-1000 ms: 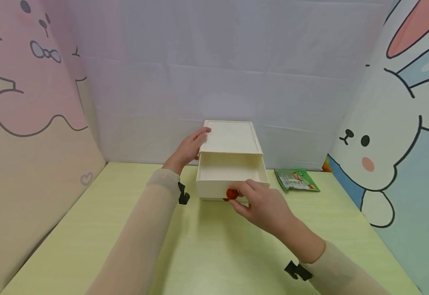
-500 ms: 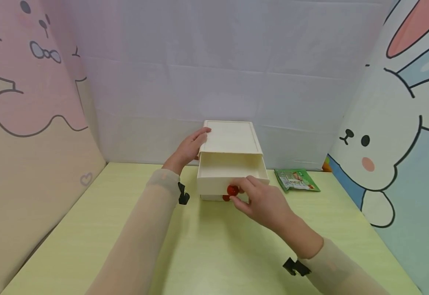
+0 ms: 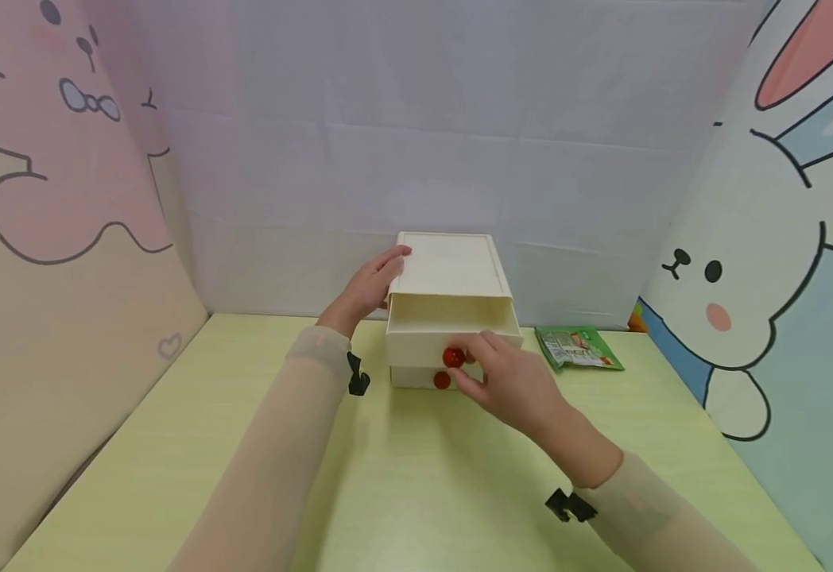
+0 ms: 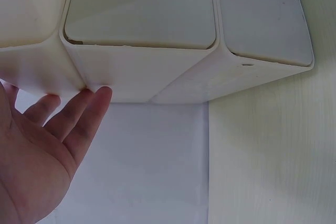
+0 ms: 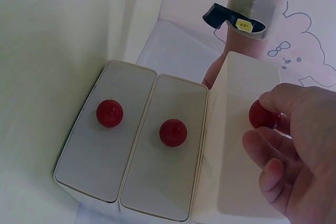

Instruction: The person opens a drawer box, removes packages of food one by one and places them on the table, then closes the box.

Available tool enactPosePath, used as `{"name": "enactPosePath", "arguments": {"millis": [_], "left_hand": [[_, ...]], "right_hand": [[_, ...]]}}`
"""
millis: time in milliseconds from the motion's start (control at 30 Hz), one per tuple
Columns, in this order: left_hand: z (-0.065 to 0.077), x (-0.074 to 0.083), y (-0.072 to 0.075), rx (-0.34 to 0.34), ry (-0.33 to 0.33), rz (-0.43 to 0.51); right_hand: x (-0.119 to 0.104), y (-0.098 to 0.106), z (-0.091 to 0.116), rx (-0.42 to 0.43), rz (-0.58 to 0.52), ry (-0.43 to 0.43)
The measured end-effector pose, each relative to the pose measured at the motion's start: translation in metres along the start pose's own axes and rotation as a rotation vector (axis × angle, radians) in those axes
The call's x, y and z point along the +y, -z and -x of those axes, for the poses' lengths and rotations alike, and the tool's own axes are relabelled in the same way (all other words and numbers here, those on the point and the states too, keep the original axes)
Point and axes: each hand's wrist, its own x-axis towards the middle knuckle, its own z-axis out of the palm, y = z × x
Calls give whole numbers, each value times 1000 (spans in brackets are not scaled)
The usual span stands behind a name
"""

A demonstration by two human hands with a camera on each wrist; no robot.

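A: What are we doing with our right hand (image 3: 517, 385)?
B: Grasping the red knob (image 3: 453, 357) of the top drawer (image 3: 419, 350); we pinch it between thumb and fingers.
A: And our left hand (image 3: 365, 290)?
B: Released, fingers extended. We rest it against the left side of the box (image 3: 452, 264), fingertips near the upper edge.
A: Where is that drawer?
B: In the uppermost slot, standing partway out toward us, so we look down into its cream inside. Beneath it the middle drawer (image 5: 163, 187) and bottom drawer (image 5: 100, 163) sit pushed in, and we count one round knob on each.
A: What does the box stand on?
B: The pale green counter (image 3: 402, 492), in front of the pale backdrop (image 3: 416, 119); we cannot tell whether the two touch. Just to the right we see a green packet (image 3: 579, 348) lying flat.
A: And on our arms?
B: Light sleeves (image 3: 266, 453), with a black clip (image 3: 570, 505) near each wrist. A rabbit (image 3: 734, 318) is drawn on the wall to our right.
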Motion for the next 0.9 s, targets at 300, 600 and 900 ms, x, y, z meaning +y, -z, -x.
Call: {"name": "enactPosePath", "arguments": {"millis": [300,600,900], "left_hand": [[2,4,0,4,6,13],[2,2,-1,1,6,24],[2,2,0,3,1,28]], "right_hand": [[3,-3,-7,-27,3,-41],[7,-7,-14,-34,1,-63],[11,-11,-19,-61,-9,-110]]}}
